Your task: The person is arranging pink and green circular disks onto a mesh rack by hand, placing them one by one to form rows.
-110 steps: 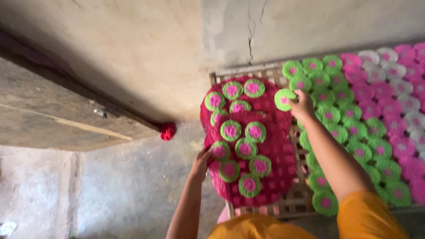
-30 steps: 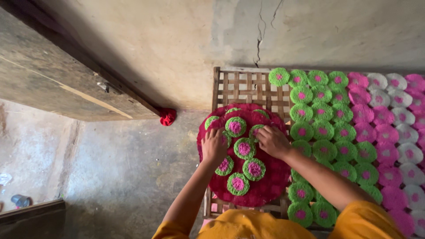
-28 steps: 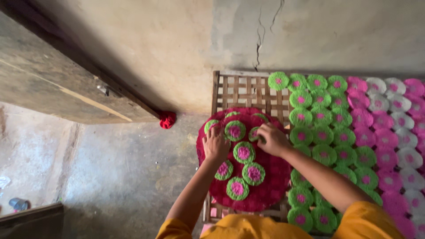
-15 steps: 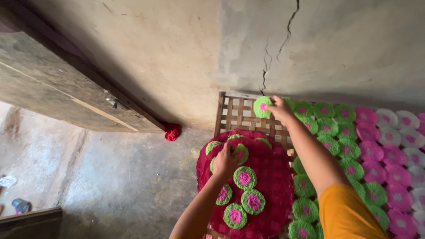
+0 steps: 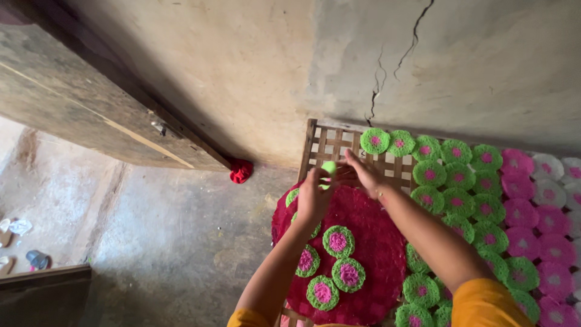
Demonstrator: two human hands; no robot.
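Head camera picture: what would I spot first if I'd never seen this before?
First, the bright green discs with pink centres laid in rows on a wooden lattice rack, with all-pink discs further right. Next, the round red tray at lower centre carrying a few more discs. Above it the left hand pinches a green disc, with the right hand beside it.

Under your hands (image 5: 339, 184) runs a wooden slatted rack (image 5: 330, 145), set against the cracked wall. A round red woven tray (image 5: 369, 242) rests on it just below your left hand (image 5: 315, 197). To the right of your right hand (image 5: 363, 172), green discs with pink centres (image 5: 451, 194) lie in rows on the slats, and pink discs (image 5: 532, 218) lie beyond them. The rack stands on a bare concrete floor (image 5: 169, 242).
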